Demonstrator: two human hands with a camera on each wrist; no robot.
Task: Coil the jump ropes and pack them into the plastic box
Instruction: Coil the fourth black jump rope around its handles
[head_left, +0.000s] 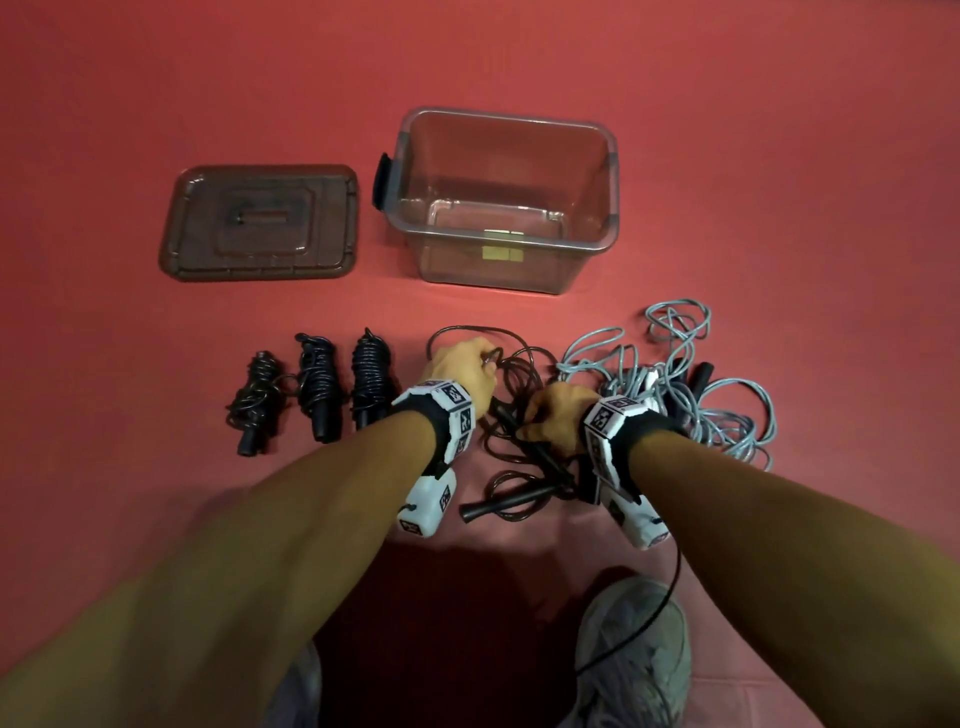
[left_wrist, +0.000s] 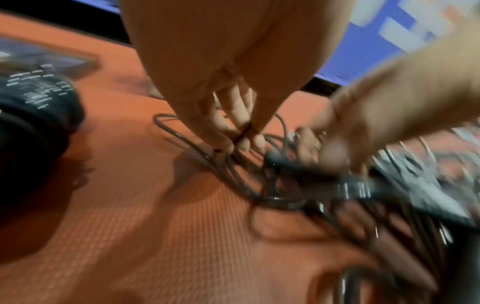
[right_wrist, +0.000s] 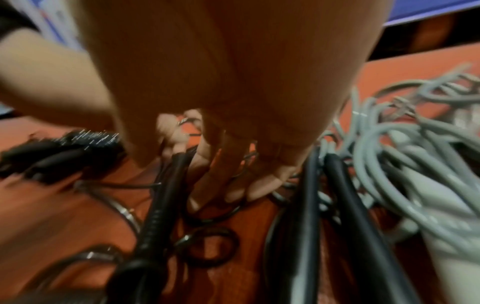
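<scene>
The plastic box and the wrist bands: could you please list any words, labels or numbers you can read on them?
No readable text.
Plastic box: a yellowish label on its bottom, too blurred to read.
Wrist bands: black-and-white square marker patterns only, no letters or numbers.

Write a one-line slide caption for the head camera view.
Both hands work a loose black rope on the red floor, beside three coiled ropes, a grey tangle and the open plastic box.

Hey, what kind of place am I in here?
Probably a gym or exercise room: a red textured rubber floor mat, many jump ropes such as the tangled light blue rope, and blue wall padding, though that last is blurred.
</scene>
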